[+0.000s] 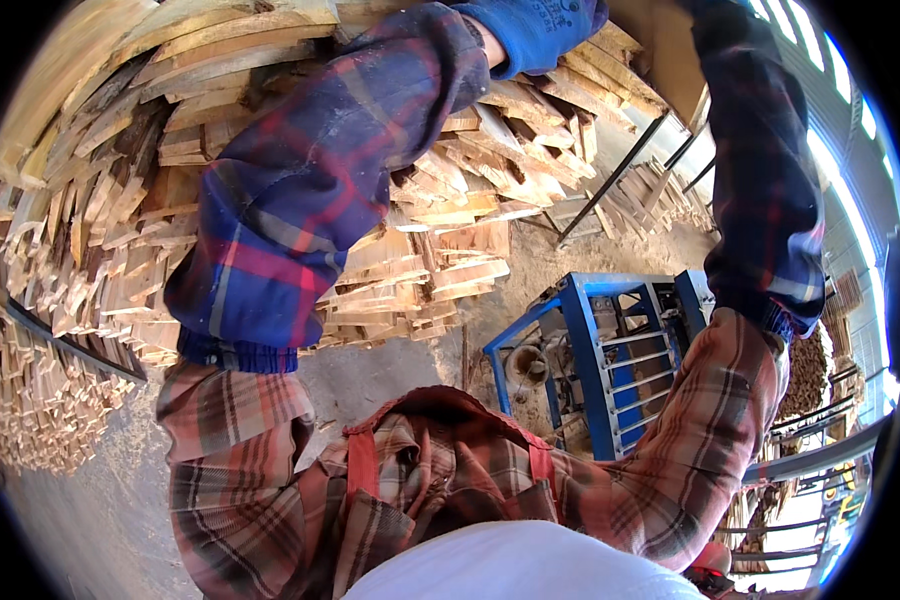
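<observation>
My left hand [535, 38] wears a blue work glove and reaches out at the top edge, over a large pile of rough-cut wooden boards [460, 195]. Its fingers are cut off or turned away, so what they hold, if anything, does not show. My right arm, in a dark blue plaid sleeve cover [760, 170], stretches up to the top edge at the right; the hand itself lies beyond the picture. Between the two arms, near the top, is a flat brown wooden panel [670, 60], cut off by the edge. Whether either hand touches it cannot be seen.
A blue metal machine frame [582, 365] with bars stands on the dusty floor [370, 385] near my right arm. Dark metal bars [615, 178] rise by the pile. More stacked wood [60, 400] is at the left, and further stacks [808, 375] stand at the right.
</observation>
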Available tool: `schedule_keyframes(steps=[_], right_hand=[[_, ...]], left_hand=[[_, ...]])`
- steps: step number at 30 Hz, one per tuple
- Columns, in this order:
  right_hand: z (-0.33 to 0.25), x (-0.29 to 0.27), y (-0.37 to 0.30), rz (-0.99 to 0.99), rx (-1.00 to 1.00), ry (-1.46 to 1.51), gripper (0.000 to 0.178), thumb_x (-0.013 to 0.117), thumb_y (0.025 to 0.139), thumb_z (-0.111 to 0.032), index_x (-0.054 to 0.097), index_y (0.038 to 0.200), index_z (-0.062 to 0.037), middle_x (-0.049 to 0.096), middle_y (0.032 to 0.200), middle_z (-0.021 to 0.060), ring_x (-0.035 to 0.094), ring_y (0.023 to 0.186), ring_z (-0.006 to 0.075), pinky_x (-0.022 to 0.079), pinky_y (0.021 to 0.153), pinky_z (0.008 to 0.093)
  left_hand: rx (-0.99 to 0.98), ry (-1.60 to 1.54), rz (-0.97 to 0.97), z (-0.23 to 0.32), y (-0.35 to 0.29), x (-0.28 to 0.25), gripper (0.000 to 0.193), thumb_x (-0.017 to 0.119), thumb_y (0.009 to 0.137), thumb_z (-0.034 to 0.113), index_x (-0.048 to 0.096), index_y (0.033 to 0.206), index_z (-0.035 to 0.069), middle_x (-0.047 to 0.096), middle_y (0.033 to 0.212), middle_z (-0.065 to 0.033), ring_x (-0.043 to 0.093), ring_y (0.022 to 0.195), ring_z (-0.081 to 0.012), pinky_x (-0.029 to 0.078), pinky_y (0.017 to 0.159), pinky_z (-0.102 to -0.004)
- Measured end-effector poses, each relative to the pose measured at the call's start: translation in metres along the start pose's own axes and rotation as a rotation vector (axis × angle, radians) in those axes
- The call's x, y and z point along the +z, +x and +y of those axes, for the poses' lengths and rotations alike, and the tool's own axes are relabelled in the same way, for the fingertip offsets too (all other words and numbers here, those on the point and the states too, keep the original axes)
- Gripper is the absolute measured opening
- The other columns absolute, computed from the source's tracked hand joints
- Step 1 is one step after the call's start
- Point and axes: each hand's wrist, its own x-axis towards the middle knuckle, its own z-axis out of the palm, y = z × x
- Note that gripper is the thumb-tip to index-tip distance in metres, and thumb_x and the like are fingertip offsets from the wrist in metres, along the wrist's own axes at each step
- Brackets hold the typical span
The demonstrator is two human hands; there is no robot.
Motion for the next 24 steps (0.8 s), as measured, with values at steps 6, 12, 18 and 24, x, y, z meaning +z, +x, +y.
schedule_keyframes(steps=[6,12,18,24], right_hand=[[0.0,0.005,-0.033,0.023,0.028,0.081,0.092,0.086,0.07,-0.049,0.049,0.14,-0.0006,0.059,0.131,0.0245,0.058,0.119,0.0407,0.047,0.101,0.0455],[0.003,0.024,-0.067,0.052,0.079,0.183,0.093,0.088,0.067,-0.051,0.052,0.137,-0.0014,0.062,0.127,0.0243,0.061,0.115,0.0408,0.049,0.098,0.0456],[0.009,0.026,-0.097,0.051,0.13,0.171,0.093,0.089,0.064,-0.053,0.055,0.134,-0.0016,0.065,0.121,0.0247,0.064,0.11,0.0415,0.051,0.095,0.0462],[-0.013,0.023,-0.089,0.199,-0.358,-0.151,0.053,0.074,0.082,-0.039,0.06,0.125,-0.011,0.07,0.11,0.0192,0.068,0.097,0.0373,0.052,0.086,0.0493]], left_hand=[[0.099,0.115,0.244,-0.007,-0.016,0.027,0.061,0.073,0.073,0.029,0.057,0.124,-0.001,0.061,0.115,-0.0174,0.056,0.111,-0.0308,0.038,0.097,-0.0464],[0.018,0.114,0.047,0.002,-0.027,0.002,0.062,0.071,0.076,0.031,0.055,0.126,-0.002,0.06,0.114,-0.0154,0.055,0.109,-0.0296,0.039,0.098,-0.0449],[0.008,0.14,0.109,0.01,-0.028,0.002,0.065,0.073,0.075,0.033,0.054,0.126,-0.001,0.057,0.112,-0.0136,0.054,0.106,-0.0287,0.041,0.093,-0.0439],[-0.056,0.128,0.071,0.011,-0.049,0.006,0.074,0.074,0.074,0.04,0.051,0.13,-0.001,0.056,0.118,-0.0163,0.053,0.11,-0.0317,0.041,0.094,-0.047]])
